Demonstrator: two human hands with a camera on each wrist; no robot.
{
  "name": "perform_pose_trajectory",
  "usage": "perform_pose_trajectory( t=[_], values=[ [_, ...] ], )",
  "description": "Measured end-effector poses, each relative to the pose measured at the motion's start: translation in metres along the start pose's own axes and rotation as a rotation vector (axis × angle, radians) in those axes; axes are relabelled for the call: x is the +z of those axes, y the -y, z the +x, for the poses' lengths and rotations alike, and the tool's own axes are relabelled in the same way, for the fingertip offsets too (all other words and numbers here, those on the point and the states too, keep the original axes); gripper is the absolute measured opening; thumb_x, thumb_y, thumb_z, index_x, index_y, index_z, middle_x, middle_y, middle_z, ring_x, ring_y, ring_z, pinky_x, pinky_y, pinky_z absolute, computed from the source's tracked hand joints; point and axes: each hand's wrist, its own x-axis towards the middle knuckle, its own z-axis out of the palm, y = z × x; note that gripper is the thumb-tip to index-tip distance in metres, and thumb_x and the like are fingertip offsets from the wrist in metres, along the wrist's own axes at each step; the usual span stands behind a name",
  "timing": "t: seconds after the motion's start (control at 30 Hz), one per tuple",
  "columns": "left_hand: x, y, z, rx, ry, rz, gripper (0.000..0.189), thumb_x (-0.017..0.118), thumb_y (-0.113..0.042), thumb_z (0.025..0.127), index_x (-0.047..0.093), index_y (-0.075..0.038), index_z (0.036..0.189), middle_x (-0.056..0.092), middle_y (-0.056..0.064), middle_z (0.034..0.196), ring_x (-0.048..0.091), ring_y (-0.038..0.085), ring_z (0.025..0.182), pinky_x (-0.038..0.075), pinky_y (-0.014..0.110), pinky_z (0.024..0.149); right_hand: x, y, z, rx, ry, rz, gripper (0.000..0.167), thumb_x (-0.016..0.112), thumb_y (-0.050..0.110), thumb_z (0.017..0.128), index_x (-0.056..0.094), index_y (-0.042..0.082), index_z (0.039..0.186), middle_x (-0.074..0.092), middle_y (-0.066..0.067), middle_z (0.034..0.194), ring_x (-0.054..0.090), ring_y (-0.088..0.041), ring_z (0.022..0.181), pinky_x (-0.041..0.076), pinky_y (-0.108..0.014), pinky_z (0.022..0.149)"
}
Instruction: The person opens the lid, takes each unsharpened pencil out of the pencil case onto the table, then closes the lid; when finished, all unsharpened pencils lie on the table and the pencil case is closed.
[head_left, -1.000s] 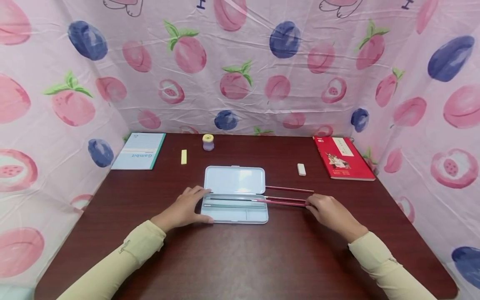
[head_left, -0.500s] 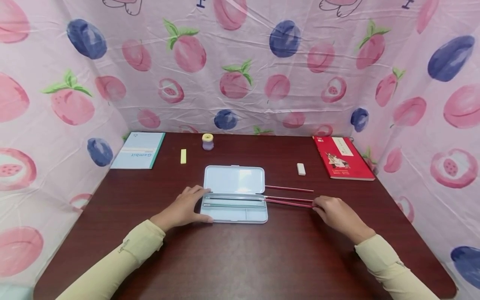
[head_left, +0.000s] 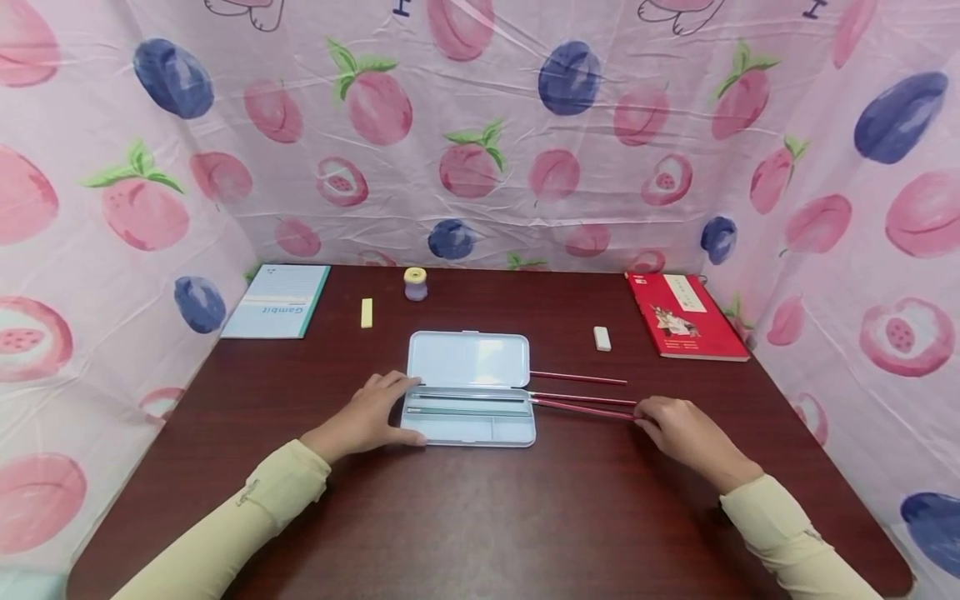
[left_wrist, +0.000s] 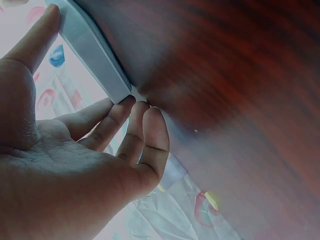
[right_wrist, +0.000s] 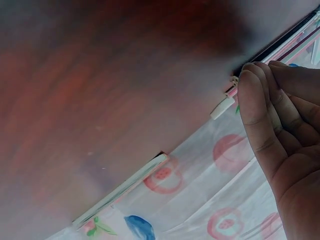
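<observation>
Pinching nearest red pencil [head_left: 592, 410] by its 3-o'clock end: R hand [head_left: 684, 432]. Long axis runs approx. 9 o'clock twd. pencil case [head_left: 450, 430], L hand [head_left: 362, 422] gripping case's 9-o'clock end.

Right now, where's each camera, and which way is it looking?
Head: worn on the head, facing forward and down at the open pencil case; left hand, right hand and sleeves show.
Left wrist: on that wrist, facing the pencil case's side; left hand shows.
Right wrist: on that wrist, facing across the table toward fruit-print cloth; right hand shows.
Head and left wrist both show the pencil case.
</observation>
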Motion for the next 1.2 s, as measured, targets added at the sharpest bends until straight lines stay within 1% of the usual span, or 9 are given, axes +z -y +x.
perform_pose_trajectory(
  t=[0.17,0.5,0.97,1.2],
  values=[
    [-0.0001,0.0001,-0.0004,0.002,0.000,0.004,0.098,0.092,-0.052,0.080,0.050,-0.010,0.158,0.057,0.013,0.148,0.048,0.035,0.135,0.045,0.060,0.112,0.0023,-0.0031,-0.0028,0.006,0.023,-0.004,0.017,0.088,0.005,0.084,0.078,0.011,0.097,0.074,0.002,0.087,0.066,-0.011,0.078,0.065,-0.043,0.079],
    [-0.0012,-0.0005,-0.0006,0.001,0.003,0.001,0.098,0.092,-0.052,0.081,0.049,-0.010,0.158,0.057,0.013,0.148,0.048,0.035,0.135,0.045,0.061,0.112,0.0017,-0.0080,-0.0079,0.003,0.025,-0.021,0.018,0.089,0.004,0.083,0.078,0.011,0.095,0.074,0.002,0.087,0.067,-0.011,0.078,0.065,-0.042,0.078],
    [-0.0013,-0.0013,-0.0001,-0.004,0.004,0.002,0.098,0.092,-0.052,0.080,0.049,-0.010,0.158,0.057,0.013,0.147,0.048,0.035,0.135,0.044,0.060,0.113,-0.0007,-0.0075,-0.0082,-0.018,0.042,-0.039,0.019,0.091,0.005,0.080,0.081,0.009,0.095,0.075,-0.001,0.087,0.071,-0.015,0.079,0.065,-0.042,0.078],
    [-0.0010,-0.0012,0.0003,-0.002,0.003,0.004,0.098,0.092,-0.052,0.080,0.050,-0.010,0.158,0.057,0.013,0.147,0.048,0.035,0.134,0.045,0.061,0.112,0.0005,-0.0082,-0.0075,-0.037,0.031,-0.054,0.019,0.092,0.004,0.079,0.081,0.007,0.094,0.076,-0.002,0.086,0.072,-0.017,0.077,0.065,-0.042,0.076]
  ],
)
